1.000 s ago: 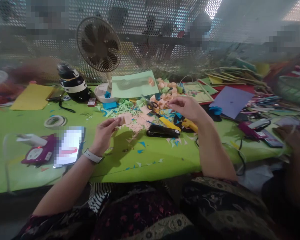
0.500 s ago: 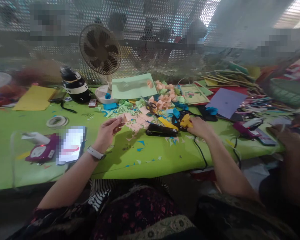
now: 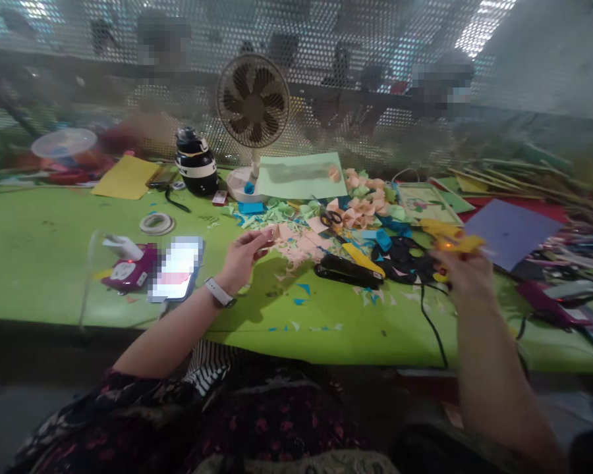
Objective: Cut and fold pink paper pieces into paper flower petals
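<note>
My left hand is closed in a pinch at a small peach paper piece, above pink and green scraps. My right hand is wrapped round a yellow glue gun with a small orange light, raised over the right part of the table; motion smears it. Between the hands lies a black stapler beside a yellow strip-like tool. Scissors rest on the scraps, near a heap of peach paper petals. A black round-holed stand sits left of my right hand.
On the left are a lit phone, a purple power adapter and a tape roll. A fan and a black bottle stand behind. A black cord crosses the front edge. A purple sheet lies right.
My right hand has lifted the yellow glue gun up and to the right, off the black stand. My left hand keeps its pinch near the scraps. The view has turned left.
</note>
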Demonstrator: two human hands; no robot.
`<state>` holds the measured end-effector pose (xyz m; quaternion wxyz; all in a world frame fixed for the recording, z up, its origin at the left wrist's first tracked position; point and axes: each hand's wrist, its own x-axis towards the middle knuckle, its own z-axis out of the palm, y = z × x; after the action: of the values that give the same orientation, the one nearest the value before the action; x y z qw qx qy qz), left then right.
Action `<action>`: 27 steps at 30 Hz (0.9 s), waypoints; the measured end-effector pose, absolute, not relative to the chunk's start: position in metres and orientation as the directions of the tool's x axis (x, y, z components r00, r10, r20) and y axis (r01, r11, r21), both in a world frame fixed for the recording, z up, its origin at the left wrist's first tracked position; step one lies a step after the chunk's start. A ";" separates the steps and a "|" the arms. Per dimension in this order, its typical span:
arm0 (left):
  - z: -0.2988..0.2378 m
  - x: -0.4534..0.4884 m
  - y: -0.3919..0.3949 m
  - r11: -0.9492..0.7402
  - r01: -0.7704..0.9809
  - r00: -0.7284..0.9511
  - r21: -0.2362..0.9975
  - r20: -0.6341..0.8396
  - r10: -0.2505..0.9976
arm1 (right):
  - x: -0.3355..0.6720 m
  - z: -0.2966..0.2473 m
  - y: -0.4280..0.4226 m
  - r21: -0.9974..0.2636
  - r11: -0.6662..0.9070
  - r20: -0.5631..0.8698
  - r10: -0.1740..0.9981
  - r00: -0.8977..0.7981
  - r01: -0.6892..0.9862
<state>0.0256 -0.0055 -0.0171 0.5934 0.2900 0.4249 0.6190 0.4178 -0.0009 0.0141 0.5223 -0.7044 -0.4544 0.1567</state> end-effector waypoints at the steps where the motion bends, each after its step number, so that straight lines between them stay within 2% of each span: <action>1: -0.017 0.026 -0.006 0.054 -0.482 -0.132 0.875 -0.133 0.982 | 0.408 0.021 -0.004 -0.962 0.009 0.158 0.833 0.530 0.272; 3: -0.017 0.026 -0.007 0.025 -0.455 -0.146 0.890 -0.102 0.984 | 0.384 0.034 -0.014 -0.999 0.023 0.033 0.929 0.368 0.033; 5: -0.018 0.026 -0.008 -0.008 -0.418 -0.166 0.908 -0.068 0.984 | 0.355 0.043 -0.026 -0.999 -0.019 -0.025 0.981 0.194 -0.037; 9: -0.020 0.028 -0.009 -0.106 -0.341 -0.201 0.934 0.038 0.979 | 0.298 0.046 -0.042 -0.994 -0.035 -0.055 0.979 -0.195 0.105; 12: -0.023 0.029 -0.008 -0.165 -0.298 -0.225 0.940 0.099 0.969 | 0.263 0.043 -0.044 -0.982 0.008 -0.056 0.940 -0.337 0.187; 19: -0.021 0.031 -0.009 -0.176 -0.309 -0.280 0.935 0.087 0.956 | 0.220 0.038 -0.036 -0.924 0.208 0.036 0.882 -0.470 0.320; 27: -0.015 0.032 -0.011 -0.116 -0.402 -0.232 0.908 0.021 0.972 | 0.221 0.018 -0.029 -0.909 0.217 0.072 0.923 -0.378 0.356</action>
<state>0.0319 -0.0112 -0.0154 0.5172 0.3413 0.4179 0.6643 0.2212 -0.0290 0.0176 0.3269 -0.4517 -0.7081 0.4332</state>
